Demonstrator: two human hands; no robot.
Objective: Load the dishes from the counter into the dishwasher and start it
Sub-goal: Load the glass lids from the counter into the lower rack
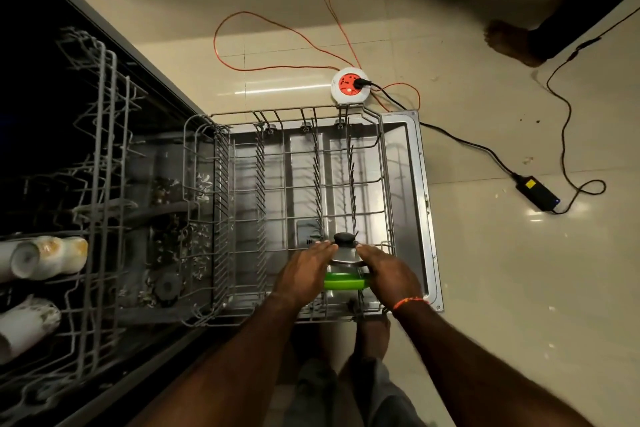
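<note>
The dishwasher door (412, 184) lies open on the floor with the grey lower rack (287, 184) pulled out over it. At the rack's near right corner stands a steel lid (346, 255) with a black knob (344, 238). A green plate (343, 281) stands on edge just behind the lid. My left hand (304, 272) holds the lid and plate from the left, fingers along the lid's rim. My right hand (389, 276) holds them from the right. The upper rack (86, 184) on the left carries white cups (45, 256).
An orange and white extension reel (349, 85) with orange cable sits on the tiled floor beyond the door. A black power adapter (536, 192) and its cords lie to the right. Another person's foot (512, 42) stands at the far right. My own feet are below the rack.
</note>
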